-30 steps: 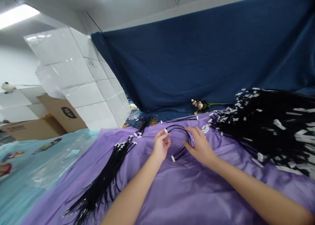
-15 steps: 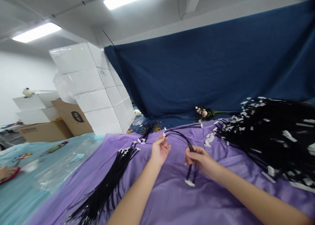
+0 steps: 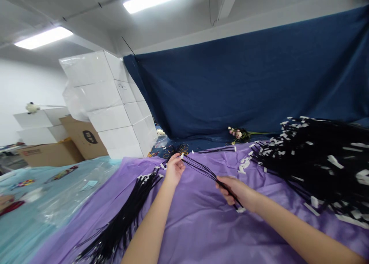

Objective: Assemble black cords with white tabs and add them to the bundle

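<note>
My left hand (image 3: 175, 169) pinches the white end of the black cord bundle (image 3: 201, 169), other fingers loosely curled. My right hand (image 3: 235, 191) closes around its lower part, above the purple cloth (image 3: 201, 225); the strand count seems unclear.
</note>
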Motion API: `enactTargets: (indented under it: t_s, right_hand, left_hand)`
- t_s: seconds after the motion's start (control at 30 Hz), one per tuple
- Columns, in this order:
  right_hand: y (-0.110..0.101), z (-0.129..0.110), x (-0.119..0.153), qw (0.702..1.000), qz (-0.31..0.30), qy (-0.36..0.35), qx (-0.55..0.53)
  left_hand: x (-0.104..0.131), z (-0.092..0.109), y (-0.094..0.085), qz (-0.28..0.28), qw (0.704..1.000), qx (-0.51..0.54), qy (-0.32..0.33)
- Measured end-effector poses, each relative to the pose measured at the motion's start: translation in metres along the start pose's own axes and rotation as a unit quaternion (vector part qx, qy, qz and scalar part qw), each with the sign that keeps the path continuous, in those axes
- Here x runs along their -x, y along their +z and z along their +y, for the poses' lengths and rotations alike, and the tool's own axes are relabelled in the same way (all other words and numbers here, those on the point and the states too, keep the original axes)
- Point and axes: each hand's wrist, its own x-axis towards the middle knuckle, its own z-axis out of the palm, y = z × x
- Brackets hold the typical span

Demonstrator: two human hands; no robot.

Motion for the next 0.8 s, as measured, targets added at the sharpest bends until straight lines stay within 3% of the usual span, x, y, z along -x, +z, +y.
enactTargets:
  t_s: [0.07,0.13,0.3,0.6,0.7,0.8]
  right_hand:
    - [-0.005,0.001,-0.005,0.998,0.043,-0.018,0.05]
    - [-0.011,0.002,-0.01,0.983,0.082,-0.081,0.144]
    - [-0.021,0.001,-0.011,0.862,0.158,-0.287,0.387]
    - [-0.034,-0.025,0.009,0.725,0.284,-0.288,0.557]
    - [-0.048,-0.038,0.016,0.647,0.355,-0.302,0.604]
    - [-0.069,-0.053,0.027,0.536,0.451,-0.344,0.625]
  left_hand:
    - [-0.003,0.004,-0.003,-0.013,0.999,-0.037,0.017]
    - [-0.004,0.005,-0.006,-0.029,0.997,-0.073,0.024]
    - [-0.007,0.002,-0.009,-0.057,0.99,-0.125,0.016]
    - [-0.009,-0.015,-0.008,-0.071,0.975,-0.209,0.012]
    - [-0.009,-0.018,-0.007,-0.065,0.964,-0.258,0.019]
    - [-0.009,-0.017,-0.011,-0.031,0.939,-0.324,0.11]
